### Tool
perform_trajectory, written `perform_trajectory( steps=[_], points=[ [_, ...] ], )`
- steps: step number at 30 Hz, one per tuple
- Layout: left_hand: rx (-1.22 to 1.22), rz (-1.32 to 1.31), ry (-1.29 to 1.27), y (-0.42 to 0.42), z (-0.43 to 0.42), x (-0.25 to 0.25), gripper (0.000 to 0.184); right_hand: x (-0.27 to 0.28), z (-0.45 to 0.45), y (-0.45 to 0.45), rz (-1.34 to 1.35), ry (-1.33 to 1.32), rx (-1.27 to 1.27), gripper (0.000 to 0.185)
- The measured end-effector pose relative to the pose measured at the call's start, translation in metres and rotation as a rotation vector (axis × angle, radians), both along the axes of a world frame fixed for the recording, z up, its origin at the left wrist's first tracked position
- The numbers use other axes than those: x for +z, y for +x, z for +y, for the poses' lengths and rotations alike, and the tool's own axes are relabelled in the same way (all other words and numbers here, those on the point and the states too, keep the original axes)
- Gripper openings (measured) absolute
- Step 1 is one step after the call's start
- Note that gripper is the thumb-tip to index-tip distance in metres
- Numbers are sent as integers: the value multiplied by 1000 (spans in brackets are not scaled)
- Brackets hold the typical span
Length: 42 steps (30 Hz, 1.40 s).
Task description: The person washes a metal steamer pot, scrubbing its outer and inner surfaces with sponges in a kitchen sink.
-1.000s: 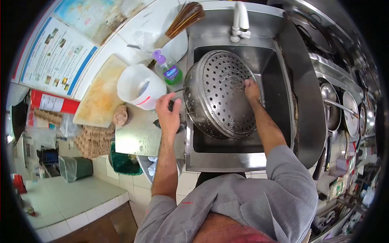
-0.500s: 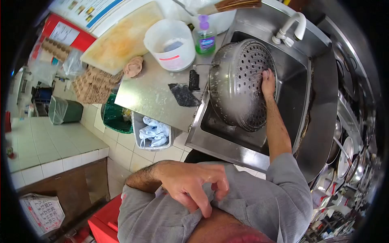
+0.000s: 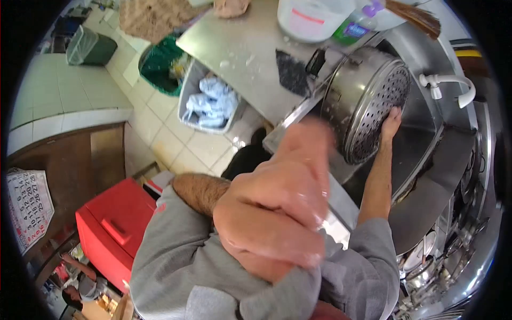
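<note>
Close to the camera, wet and partly blurred, my left hand (image 3: 277, 202) is raised in front of my chest, its fingers curled and the forefinger reaching up; nothing shows in it. My right hand (image 3: 392, 122) rests against the perforated face of a large metal steamer pot (image 3: 368, 101), which is tipped on its side over the sink (image 3: 416, 138). Whether its fingertips grip the holes or rim I cannot make out. Left of the pot, a black scouring pad (image 3: 292, 73) and a black handle (image 3: 316, 62) lie by the counter edge.
A white tub (image 3: 314, 21) and a green soap bottle (image 3: 356, 26) stand on the counter (image 3: 240, 48). The white faucet (image 3: 450, 80) is at the right. Below are a bin with blue cloths (image 3: 210, 104), a green-lined bin (image 3: 157, 66) and a red box (image 3: 120, 224). Another person (image 3: 88, 282) is lower left.
My left hand has risen from beside the pot to close before the camera. The view has swung toward the left and down. My right hand stays on the pot.
</note>
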<state>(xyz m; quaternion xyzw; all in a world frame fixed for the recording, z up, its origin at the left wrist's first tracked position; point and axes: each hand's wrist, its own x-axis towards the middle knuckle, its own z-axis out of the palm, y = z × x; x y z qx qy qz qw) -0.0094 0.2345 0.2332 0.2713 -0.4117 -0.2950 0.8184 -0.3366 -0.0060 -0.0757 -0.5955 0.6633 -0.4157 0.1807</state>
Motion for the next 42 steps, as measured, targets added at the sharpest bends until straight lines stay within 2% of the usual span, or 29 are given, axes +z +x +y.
perform_trajectory(
  steps=[1,4,8,11,16,18,20,21,23,24,26,27,30,31,32,34,36,37,38,40,42],
  points=[
    [-3,88,-5,-3,-1,4,16,-7,-2,-4,92,-50,-24,55],
    [-13,220,-26,-5,-6,2,18,-12,-3,-7,107,-28,-51,54],
    [-55,302,41,-7,-3,6,22,-7,-4,-11,106,72,31,53],
    [-86,337,44,-9,-7,3,24,-10,-6,-10,81,84,-73,55],
    [-83,371,46,-11,-11,-1,30,-21,-13,-19,83,92,-49,53],
    [-101,382,63,-11,-11,-3,32,-22,-10,-17,-168,109,5,47],
    [-132,398,80,-12,-12,-4,34,-20,-8,-16,92,-12,-9,43],
    [-153,385,67,-12,-14,-3,34,-17,-9,-20,147,77,13,42],
    [-174,384,45,-15,-17,-3,34,-17,-13,-30,187,30,-28,45],
    [-183,373,32,-15,-17,-3,33,-23,-11,-23,190,-5,-15,48],
    [-202,361,-19,-12,-19,-5,33,2,2,5,31,57,-89,49],
    [-216,355,-42,-12,-20,-6,33,-5,1,0,51,32,-96,48],
    [-263,303,-162,-7,-25,-10,33,19,11,20,-48,62,6,44],
    [-311,267,-205,-5,-27,-14,33,2,3,7,59,-17,-9,39],
    [-409,232,-233,-3,-30,-19,32,-24,-11,-26,156,-23,146,37],
    [-602,154,-272,1,-38,-31,30,-50,-16,-52,645,-283,215,38],
    [-859,20,-270,15,-45,-45,29,-36,-1,-26,301,-99,52,39],
    [-962,-55,-263,23,-50,-55,32,-16,13,-5,-43,51,13,36],
    [-944,-71,-224,30,-52,-60,34,2,31,22,-157,-59,15,35],
    [-944,-85,-199,30,-61,-56,37,39,66,65,17,-168,47,39],
    [-883,-113,-330,26,-66,-46,43,69,91,91,76,-160,156,41]
  ],
)
